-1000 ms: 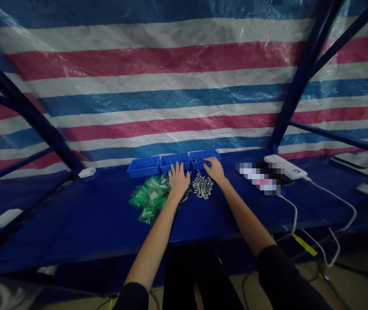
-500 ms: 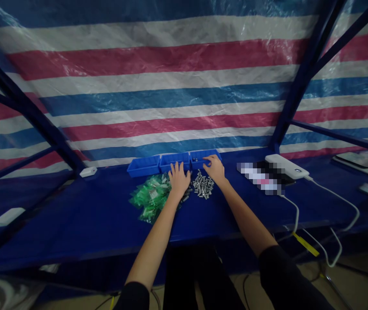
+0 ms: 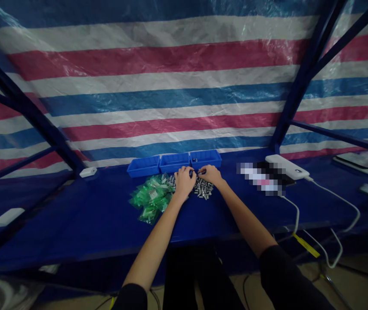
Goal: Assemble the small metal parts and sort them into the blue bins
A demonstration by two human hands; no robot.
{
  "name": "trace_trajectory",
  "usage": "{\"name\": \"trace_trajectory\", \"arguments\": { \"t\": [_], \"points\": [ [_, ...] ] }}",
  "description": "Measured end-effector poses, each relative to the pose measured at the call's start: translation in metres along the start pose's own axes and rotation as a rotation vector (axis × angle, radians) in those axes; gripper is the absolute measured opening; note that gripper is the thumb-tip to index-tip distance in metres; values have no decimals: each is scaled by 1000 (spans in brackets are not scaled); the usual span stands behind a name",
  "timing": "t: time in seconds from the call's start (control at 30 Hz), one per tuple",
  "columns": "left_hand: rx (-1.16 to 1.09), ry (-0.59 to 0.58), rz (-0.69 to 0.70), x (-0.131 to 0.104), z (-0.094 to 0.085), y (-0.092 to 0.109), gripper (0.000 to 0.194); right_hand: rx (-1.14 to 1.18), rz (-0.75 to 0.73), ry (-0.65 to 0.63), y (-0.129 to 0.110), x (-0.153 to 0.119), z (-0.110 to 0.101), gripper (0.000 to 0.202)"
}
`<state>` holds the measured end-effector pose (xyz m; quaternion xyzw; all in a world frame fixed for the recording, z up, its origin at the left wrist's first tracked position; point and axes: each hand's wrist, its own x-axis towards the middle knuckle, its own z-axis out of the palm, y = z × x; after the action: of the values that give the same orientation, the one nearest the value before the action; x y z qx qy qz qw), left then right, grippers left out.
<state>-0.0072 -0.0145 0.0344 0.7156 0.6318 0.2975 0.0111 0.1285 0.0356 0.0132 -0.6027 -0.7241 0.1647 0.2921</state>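
Observation:
Side by side at the back of the blue table are a left blue bin [image 3: 143, 167], a middle blue bin [image 3: 174, 162] and a right blue bin [image 3: 207, 159], the last with a few small metal parts inside. My left hand [image 3: 185, 183] is curled over the parts between the green bags and the metal pile, its fingertips pinched on something too small to make out. Close beside it, my right hand [image 3: 211, 174] pinches something small above the pile of metal parts [image 3: 203, 188]. Green plastic packets [image 3: 151, 197] lie heaped left of my left hand.
Right of my hands lie a blurred-out phone [image 3: 261, 176] and a white power bank [image 3: 287, 166] with cables hanging over the edge. A white adapter [image 3: 88, 172] sits at left. Blue frame posts rise on both sides.
My right hand has come back from the right bin toward the pile. My left hand has moved slightly right, its spread fingers now curled, and the two hands are closer together.

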Motion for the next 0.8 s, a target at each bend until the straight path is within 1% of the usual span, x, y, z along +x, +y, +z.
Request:
{"name": "trace_trajectory", "arguments": {
  "t": [0.2,0.27,0.33,0.43,0.5,0.63,0.7,0.8],
  "points": [
    [-48,23,-23,2,3,-3,17,111,-13,28,7,4,-1,13],
    [-85,28,-41,3,3,-4,17,204,-26,48,7,6,-2,13],
    [-139,37,-56,4,4,-5,17,362,-51,56,2,8,-3,15],
    [-256,64,-57,6,6,-8,22,653,-40,18,-8,8,-5,23],
    [-352,71,-49,7,8,-9,26,782,-2,-27,-15,5,-7,29],
    [-575,15,-59,11,11,-10,34,863,49,-86,-21,1,-10,32],
    [-696,-4,-84,13,12,-11,34,884,65,-89,-20,2,-11,33],
    [-836,7,-129,16,15,-12,31,921,79,-90,-18,4,-10,34]
  ]
}}
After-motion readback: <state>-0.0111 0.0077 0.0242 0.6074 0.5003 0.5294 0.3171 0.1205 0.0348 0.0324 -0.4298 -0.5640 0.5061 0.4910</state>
